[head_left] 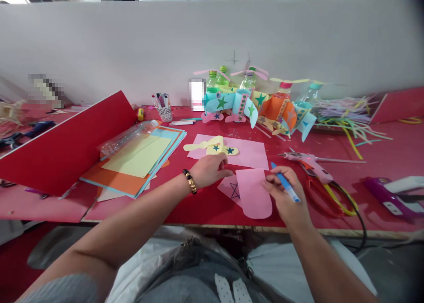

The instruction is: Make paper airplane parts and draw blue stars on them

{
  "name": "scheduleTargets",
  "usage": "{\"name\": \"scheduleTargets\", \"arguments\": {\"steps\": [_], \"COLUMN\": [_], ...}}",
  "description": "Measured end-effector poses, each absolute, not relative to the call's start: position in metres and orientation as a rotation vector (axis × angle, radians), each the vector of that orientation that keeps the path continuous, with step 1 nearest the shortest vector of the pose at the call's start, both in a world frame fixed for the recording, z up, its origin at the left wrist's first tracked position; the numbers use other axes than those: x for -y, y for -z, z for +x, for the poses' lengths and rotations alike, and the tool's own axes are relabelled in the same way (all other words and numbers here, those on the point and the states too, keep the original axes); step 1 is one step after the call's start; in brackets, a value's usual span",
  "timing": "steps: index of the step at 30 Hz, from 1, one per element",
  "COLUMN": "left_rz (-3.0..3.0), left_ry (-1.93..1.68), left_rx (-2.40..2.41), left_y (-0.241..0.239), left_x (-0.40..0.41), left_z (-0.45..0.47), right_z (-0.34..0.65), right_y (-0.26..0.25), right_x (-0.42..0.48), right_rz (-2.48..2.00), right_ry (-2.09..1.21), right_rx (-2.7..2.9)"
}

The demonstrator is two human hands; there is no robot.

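Observation:
My left hand (212,168), with a beaded bracelet on the wrist, reaches over the yellow paper cut-outs (213,149), two of which bear blue stars. Its thumb points away from the bent fingers, and nothing shows in its grasp. The cut-outs lie on a pink paper sheet (253,152). My right hand (289,192) is closed around a blue marker pen (285,182) that slants up to the left. Its thumb and a fingertip meet the edge of a round-ended pink paper piece (255,195). Partly beneath that piece, another pink paper (232,190) carries a drawn star outline.
Paper-and-bottle planes (243,102) stand along the back panel. To the left lie coloured paper sheets (139,155), a clear plastic bottle (129,137) and a pen cup (164,113). A glue gun (313,164), scissors (341,201) and a purple tape dispenser (391,197) are at right.

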State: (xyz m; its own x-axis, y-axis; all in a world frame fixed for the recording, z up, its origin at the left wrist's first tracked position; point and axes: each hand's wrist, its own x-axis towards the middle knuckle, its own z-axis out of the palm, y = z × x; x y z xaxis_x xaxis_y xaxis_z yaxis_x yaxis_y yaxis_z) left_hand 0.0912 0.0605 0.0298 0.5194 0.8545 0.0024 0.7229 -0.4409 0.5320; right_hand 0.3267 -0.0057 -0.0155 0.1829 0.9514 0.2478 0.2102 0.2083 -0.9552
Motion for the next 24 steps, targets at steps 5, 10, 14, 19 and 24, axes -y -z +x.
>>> {"name": "scheduleTargets", "arguments": {"steps": [5, 10, 14, 19, 24], "left_rz": [2.410, 2.477, 2.526, 2.579, 2.638], "left_ry": [-0.237, -0.204, -0.174, -0.112, -0.162], "left_rx": [-1.373, -1.387, -1.412, -1.500, -1.596], "left_y": [-0.019, -0.014, -0.013, -0.015, -0.033], "left_x": [-0.045, -0.041, -0.051, -0.078, -0.076], "left_z": [0.084, 0.089, 0.080, 0.055, 0.039], "right_z": [0.334, 0.340, 0.350, 0.349, 0.337], "right_y": [0.016, 0.016, 0.017, 0.021, 0.013], "right_x": [-0.001, -0.004, -0.007, -0.010, -0.006], "right_rz": [-1.274, -1.277, -1.319, -1.373, -1.493], "right_ry": [-0.760, -0.727, -0.734, -0.794, -0.738], "right_rx": [1.273, 1.273, 1.298, 1.398, 1.512]}}
